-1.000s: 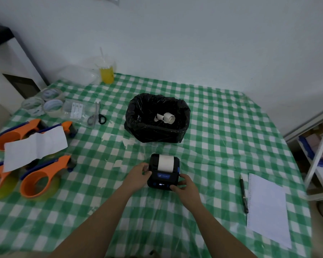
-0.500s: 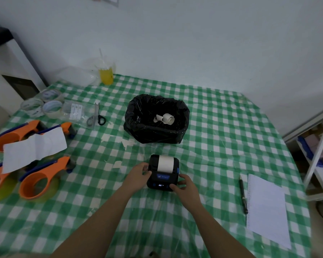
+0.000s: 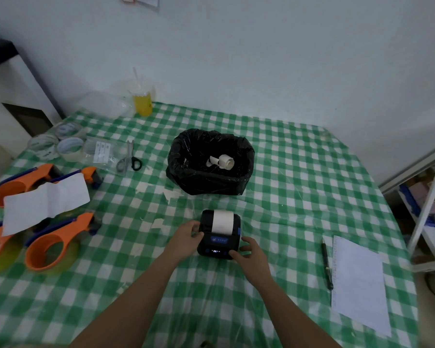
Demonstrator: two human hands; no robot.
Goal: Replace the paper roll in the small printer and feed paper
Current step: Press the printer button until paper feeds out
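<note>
We see both forearms reaching in from the near edge, converging on the small black printer (image 3: 219, 236), which sits on the green-checked surface (image 3: 299, 197) just in front of the black-lined bin (image 3: 209, 177). The left hand (image 3: 186, 239) curls against the printer's left side, thumb and fingertips touching its upper left corner in a loose grip that steadies the body. The right hand (image 3: 249, 254) rests at the near right corner, fingers bent, one fingertip lying on the front panel beside the lit display; we cannot tell whether it presses a button. A strip of white paper (image 3: 222, 221) comes out of the slot and lies flat over the printer's top, away from us. Inside the bin lies a curled used paper roll (image 3: 224, 161). To the right of the right forearm, well apart from it, a pen (image 3: 327, 266) lies beside a white sheet (image 3: 357, 285). At the left sit orange tape dispensers (image 3: 55, 243), with scissors (image 3: 129, 160) farther back.
</note>
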